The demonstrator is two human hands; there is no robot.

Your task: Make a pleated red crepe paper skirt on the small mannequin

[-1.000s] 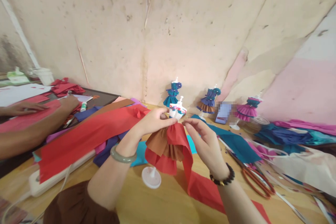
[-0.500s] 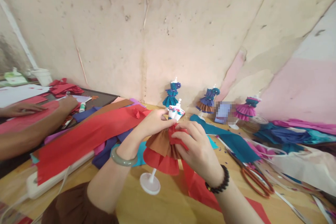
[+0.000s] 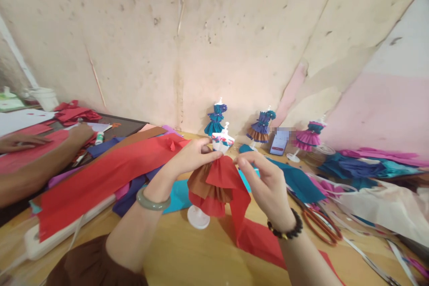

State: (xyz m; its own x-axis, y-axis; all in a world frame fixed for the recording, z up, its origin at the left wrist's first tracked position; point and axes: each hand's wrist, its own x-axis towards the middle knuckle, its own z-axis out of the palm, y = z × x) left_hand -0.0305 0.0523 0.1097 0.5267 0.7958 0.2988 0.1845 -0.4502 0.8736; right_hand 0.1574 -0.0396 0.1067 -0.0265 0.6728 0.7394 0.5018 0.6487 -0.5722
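A small white mannequin [image 3: 221, 142] on a round white stand [image 3: 198, 216] wears a pleated skirt of brown and red paper [image 3: 208, 187]. My left hand [image 3: 193, 155] is closed around its waist, pinching the paper there. My right hand [image 3: 264, 183] pinches the top of a long red paper strip [image 3: 241, 208], which drapes over the skirt and runs down onto the wooden table [image 3: 187, 254]. A green bangle circles my left wrist and a dark bead bracelet my right.
Three dressed mini mannequins [image 3: 215, 119] [image 3: 260, 128] [image 3: 306, 138] stand by the wall, a phone [image 3: 277, 141] among them. Red-handled scissors [image 3: 320, 225] lie at right among teal and pink paper. Wide red paper [image 3: 100, 178] covers a white power strip [image 3: 50, 237]. Another person's arms [image 3: 36, 161] rest at left.
My right hand has drawn back to the right, spreading the red strip over the skirt after pressing it at the waist. The mannequin's stand has shifted slightly. The view has drifted.
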